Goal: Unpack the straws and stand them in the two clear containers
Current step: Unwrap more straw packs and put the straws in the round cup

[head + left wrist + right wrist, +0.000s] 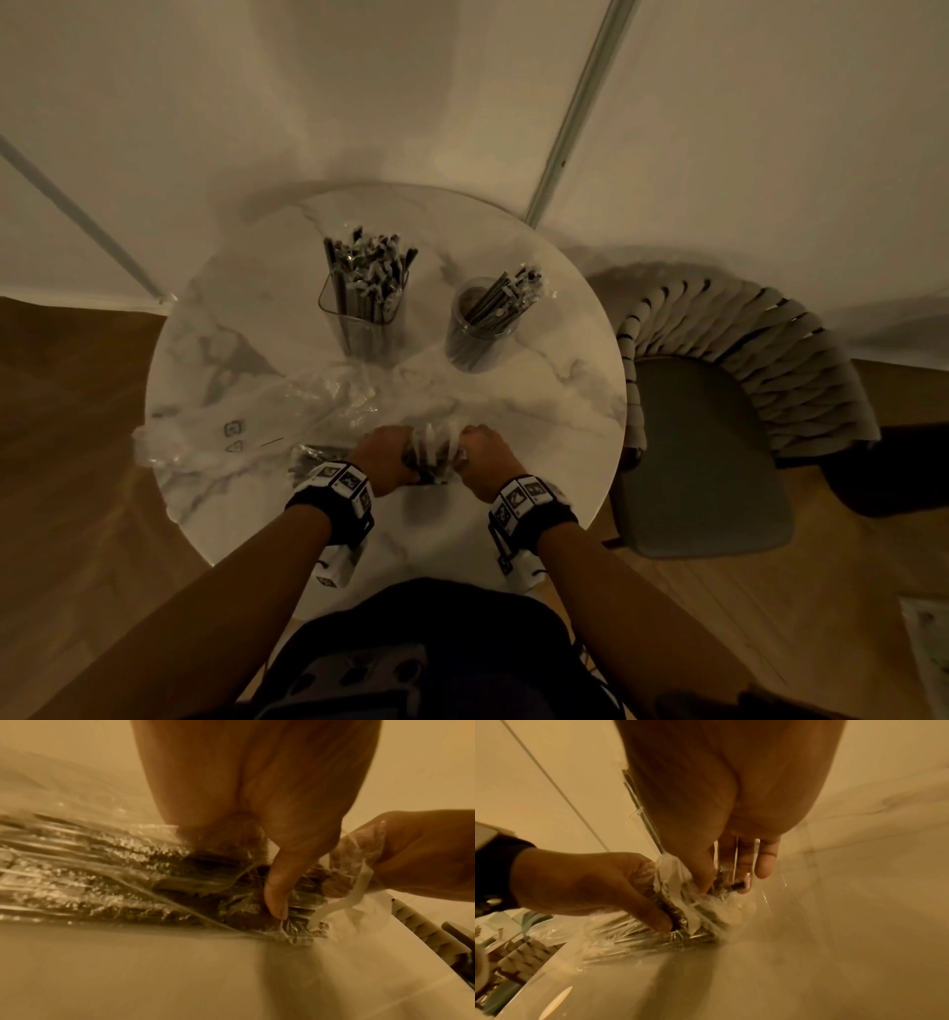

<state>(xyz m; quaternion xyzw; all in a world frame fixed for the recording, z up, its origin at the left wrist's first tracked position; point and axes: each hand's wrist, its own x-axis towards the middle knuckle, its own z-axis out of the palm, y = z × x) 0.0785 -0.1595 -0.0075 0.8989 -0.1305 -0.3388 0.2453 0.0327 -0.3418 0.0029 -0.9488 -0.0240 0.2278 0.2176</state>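
Unpacking well advanced, by the look of it: square clear container and round clear container standing side by side at the far half of the round marble-patterned worktop, each already holding dark straws upright, the square one packed fuller, the round one with its straws leaning to the right. Still to do: one more bundle of wrapped straws lying flat at the near edge, inside thin glossy crinkled film, gathered at one end and tied with a pale flat ribbon. Left hand clasped round the bundle just beside the tie, thumb pressed onto the film; right hand pinching the gathered film and ribbon at the bundle's end, apparently to pull it open. Empty transparent bag with printed symbols, crumpled and limp, spread over the worktop's left side. Straws slim, straight, dark and individually sleeved in clear film. Woven-back chair with a smooth seat pad to the right
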